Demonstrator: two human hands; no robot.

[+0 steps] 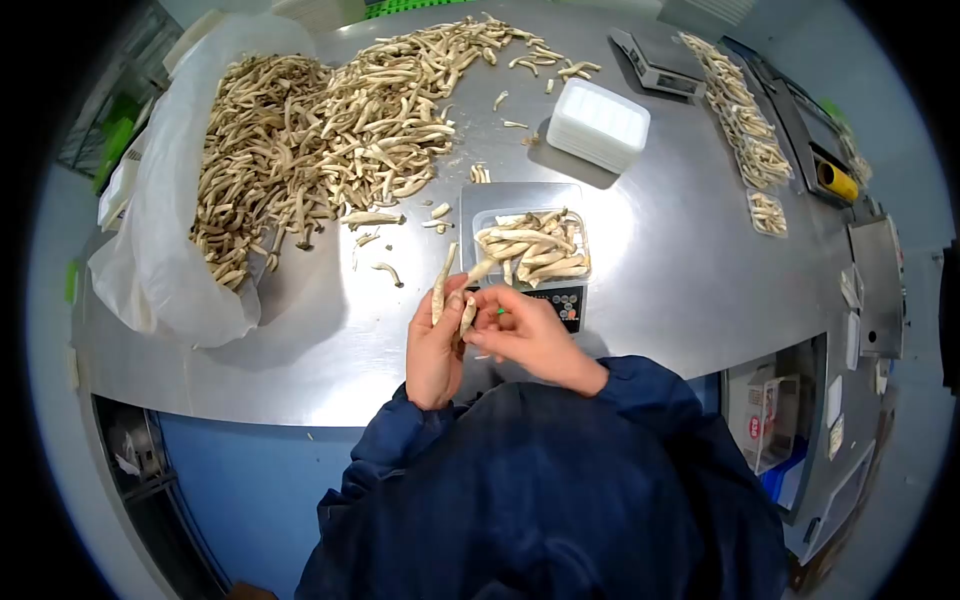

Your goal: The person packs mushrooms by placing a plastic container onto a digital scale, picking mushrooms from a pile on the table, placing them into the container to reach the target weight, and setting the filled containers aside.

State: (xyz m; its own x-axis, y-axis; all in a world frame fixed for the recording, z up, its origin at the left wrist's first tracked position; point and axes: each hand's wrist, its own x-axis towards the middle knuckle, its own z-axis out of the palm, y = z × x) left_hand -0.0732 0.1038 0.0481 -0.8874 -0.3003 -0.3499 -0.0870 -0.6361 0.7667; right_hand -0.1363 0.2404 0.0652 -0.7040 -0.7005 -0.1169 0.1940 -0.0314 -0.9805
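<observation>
My left hand point(433, 352) is closed around a long pale mushroom point(443, 282) that sticks up past the fingers. A shorter mushroom point(468, 316) lies between my two hands, and the fingers of my right hand point(535, 338) pinch it from the side. Just beyond my hands a clear plastic tray point(588, 272), partly filled with pale mushrooms point(540, 246), rests on a digital scale point(470, 200). The scale's dark display panel point(568, 305) is partly hidden by my right hand. Another mushroom stem point(482, 269) shows between my fingers and the tray; what holds it is unclear.
A large heap of mushrooms point(390, 120) spills from a white plastic bag point(165, 230) on the left of the steel table point(680, 270). Stacked white trays point(598, 122) stand behind the scale. At the far right are a second scale point(660, 62) and a row of filled trays point(755, 150).
</observation>
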